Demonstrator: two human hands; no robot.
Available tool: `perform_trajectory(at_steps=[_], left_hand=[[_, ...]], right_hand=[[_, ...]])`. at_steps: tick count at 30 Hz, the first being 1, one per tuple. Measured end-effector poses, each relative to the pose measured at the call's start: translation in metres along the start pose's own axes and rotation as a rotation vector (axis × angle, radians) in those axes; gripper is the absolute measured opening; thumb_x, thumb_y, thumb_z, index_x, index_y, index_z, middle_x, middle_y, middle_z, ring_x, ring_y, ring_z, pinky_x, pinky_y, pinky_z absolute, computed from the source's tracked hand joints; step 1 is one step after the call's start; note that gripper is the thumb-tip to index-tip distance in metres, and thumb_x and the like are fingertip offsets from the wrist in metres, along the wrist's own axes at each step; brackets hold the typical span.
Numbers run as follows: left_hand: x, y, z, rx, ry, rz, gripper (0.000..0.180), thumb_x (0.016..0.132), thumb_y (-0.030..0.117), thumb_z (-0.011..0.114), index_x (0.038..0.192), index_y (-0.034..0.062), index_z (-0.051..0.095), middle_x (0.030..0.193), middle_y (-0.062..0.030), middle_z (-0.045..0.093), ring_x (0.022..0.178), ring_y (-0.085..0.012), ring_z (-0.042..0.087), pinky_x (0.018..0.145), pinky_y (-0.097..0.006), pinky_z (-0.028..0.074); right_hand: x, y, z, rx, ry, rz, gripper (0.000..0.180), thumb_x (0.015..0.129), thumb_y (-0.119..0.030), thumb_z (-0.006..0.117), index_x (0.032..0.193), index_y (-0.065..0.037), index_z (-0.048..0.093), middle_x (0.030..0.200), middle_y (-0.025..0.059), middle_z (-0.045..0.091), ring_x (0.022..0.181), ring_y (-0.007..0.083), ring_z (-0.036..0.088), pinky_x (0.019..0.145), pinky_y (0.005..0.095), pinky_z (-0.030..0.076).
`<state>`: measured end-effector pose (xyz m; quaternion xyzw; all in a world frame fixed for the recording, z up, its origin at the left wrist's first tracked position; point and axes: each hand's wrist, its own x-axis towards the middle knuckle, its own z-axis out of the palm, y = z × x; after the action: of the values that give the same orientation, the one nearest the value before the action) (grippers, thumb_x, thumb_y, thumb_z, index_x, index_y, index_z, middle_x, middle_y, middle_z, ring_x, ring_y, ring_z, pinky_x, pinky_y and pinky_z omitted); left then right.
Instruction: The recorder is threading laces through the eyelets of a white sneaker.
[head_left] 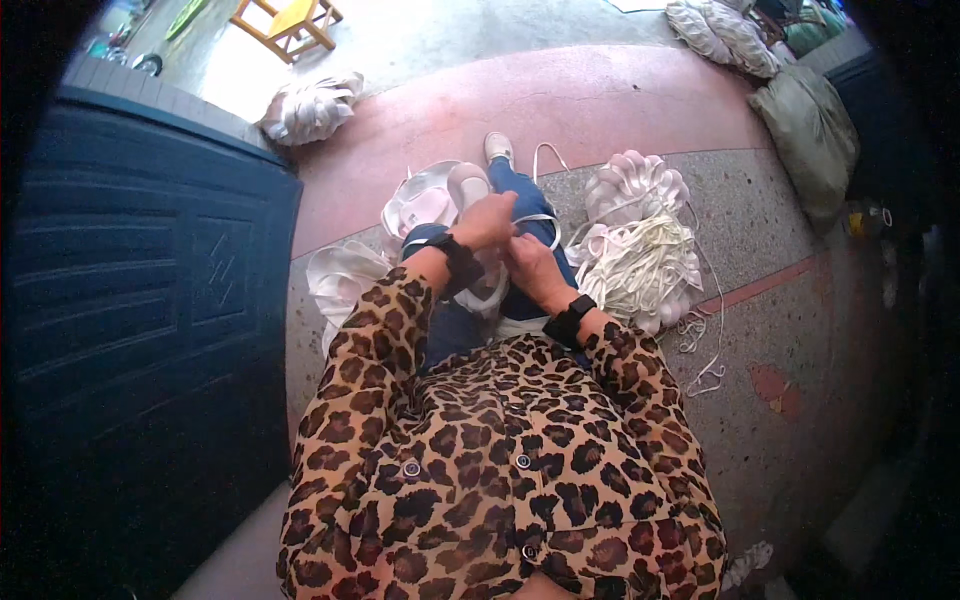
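Observation:
Close together over my lap, both hands are closed in a pinch. A thin white strap (540,217) runs from between them and loops over my right knee. My left hand (485,222) is slightly farther out, its fingertips pinched on the strap. Just below it, my right hand (537,268) grips the strap too, though its fingertips are partly hidden. White and pale pink cupped fabric pieces (425,207) lie on and beside my left leg. To the right, a tangled heap of white straps (640,265) rests against a bundle of scalloped pale fabric pieces (637,180).
A blue panelled door (150,250) stands at my left. Beyond its edge lies another pale bundle (313,108), with a wooden stool (290,25) farther off. At the right are a full grey-green sack (808,140), more white bundles (725,35) and a clear bottle (868,218).

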<state>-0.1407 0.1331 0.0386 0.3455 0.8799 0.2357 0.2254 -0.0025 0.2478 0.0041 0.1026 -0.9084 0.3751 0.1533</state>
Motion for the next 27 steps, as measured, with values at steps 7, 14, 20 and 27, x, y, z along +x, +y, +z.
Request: perform_trajectory(at_steps=[7, 14, 20, 27], left_hand=[[0.007, 0.007, -0.034, -0.515, -0.097, -0.181, 0.059, 0.082, 0.007, 0.068, 0.137, -0.0057, 0.05, 0.085, -0.0172, 0.072, 0.067, -0.0201, 0.068, 0.058, -0.029, 0.053], [-0.004, 0.002, -0.064, -1.005, -0.195, -0.354, 0.063, 0.093, 0.017, 0.067, 0.144, -0.0057, 0.038, 0.079, -0.0082, 0.069, 0.047, -0.0075, 0.054, 0.042, -0.02, 0.039], [0.006, 0.023, -0.05, -0.777, -0.447, -0.262, 0.051, 0.09, 0.022, 0.07, 0.132, -0.0028, 0.053, 0.078, -0.0059, 0.068, 0.054, -0.0079, 0.056, 0.045, -0.022, 0.041], [0.025, 0.015, -0.035, -0.398, -0.598, -0.179, 0.037, 0.087, 0.02, 0.07, 0.116, -0.0012, 0.064, 0.083, -0.0092, 0.072, 0.07, -0.0172, 0.067, 0.061, -0.031, 0.052]], right_hand=[[0.019, -0.014, 0.004, -0.52, -0.24, -0.026, 0.028, 0.082, -0.016, 0.059, 0.107, -0.004, 0.065, 0.102, 0.0126, 0.063, 0.099, 0.0295, 0.056, 0.076, 0.0404, 0.045], [0.028, -0.012, -0.01, -0.483, -0.252, -0.236, 0.021, 0.081, -0.018, 0.059, 0.098, -0.007, 0.065, 0.101, 0.0074, 0.059, 0.095, 0.0263, 0.054, 0.077, 0.037, 0.041], [0.026, -0.054, -0.077, -0.116, 0.019, -0.335, 0.012, 0.077, -0.007, 0.062, 0.09, -0.008, 0.062, 0.089, 0.0067, 0.055, 0.083, 0.0271, 0.053, 0.074, 0.038, 0.041], [0.057, -0.11, -0.213, -0.121, 0.66, -0.267, 0.011, 0.088, 0.0, 0.066, 0.096, -0.005, 0.062, 0.086, 0.0075, 0.053, 0.076, 0.026, 0.051, 0.071, 0.038, 0.044]])
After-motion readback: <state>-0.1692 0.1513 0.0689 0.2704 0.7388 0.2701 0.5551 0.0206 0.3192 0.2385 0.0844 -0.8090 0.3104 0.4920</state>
